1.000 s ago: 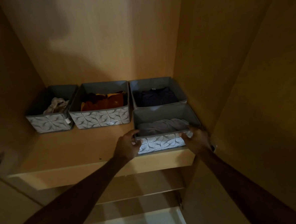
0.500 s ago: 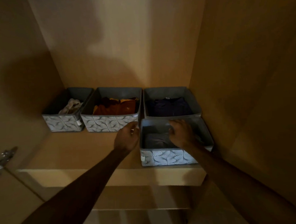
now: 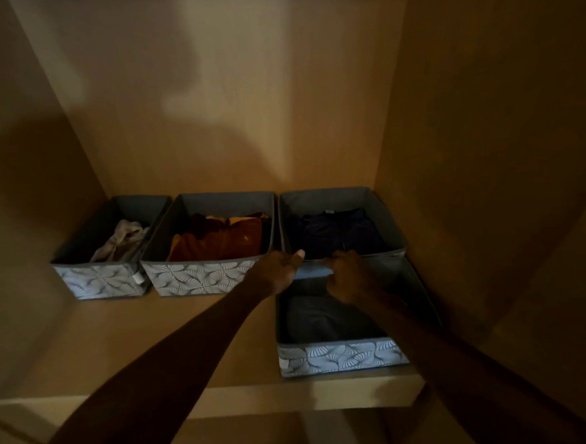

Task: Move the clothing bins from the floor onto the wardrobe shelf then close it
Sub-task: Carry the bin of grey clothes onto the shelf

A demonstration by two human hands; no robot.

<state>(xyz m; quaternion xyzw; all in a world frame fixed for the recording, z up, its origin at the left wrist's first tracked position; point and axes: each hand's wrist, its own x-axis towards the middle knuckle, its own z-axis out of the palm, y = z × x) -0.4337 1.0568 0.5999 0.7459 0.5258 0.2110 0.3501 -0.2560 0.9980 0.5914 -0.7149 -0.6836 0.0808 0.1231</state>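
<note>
My right hand (image 3: 348,276) curls its fingers over the back rim of the front bin (image 3: 341,356), which sits at the front edge of the wardrobe shelf (image 3: 154,333). My left hand (image 3: 280,269) is at that bin's back left corner, thumb out. Its fingers are hidden, so I cannot tell its grip. Dim light blurs the dark clothes (image 3: 311,320) inside the bin. A row of three bins (image 3: 199,277) stands behind it. A small white tag (image 3: 284,364) on its front shows no legible writing.

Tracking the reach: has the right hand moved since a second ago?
Yes. The right hand went from the shelf edge deeper, to the rear wall of the front bin.
</note>
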